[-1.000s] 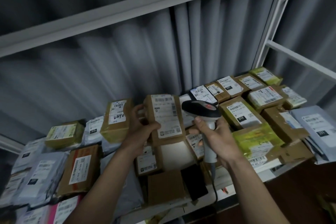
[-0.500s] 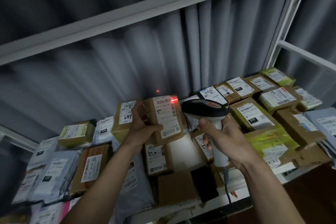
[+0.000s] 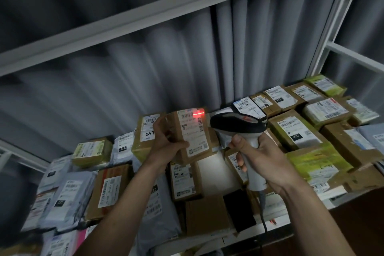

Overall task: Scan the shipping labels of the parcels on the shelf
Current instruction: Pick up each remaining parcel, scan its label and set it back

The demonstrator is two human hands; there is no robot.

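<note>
While the red scan line crosses the shipping label, the parcel stands tilted above the shelf, gripped by the left hand. Right hand, at 3 o'clock, grips the scanner. Scan underway; next likely requires another parcel.

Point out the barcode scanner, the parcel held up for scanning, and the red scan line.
barcode scanner [image 3: 236,123], head view, on its dark head.
held parcel [image 3: 193,139], head view, on its white shipping label.
red scan line [image 3: 198,113], head view, on the glow at the label's top right.
</note>
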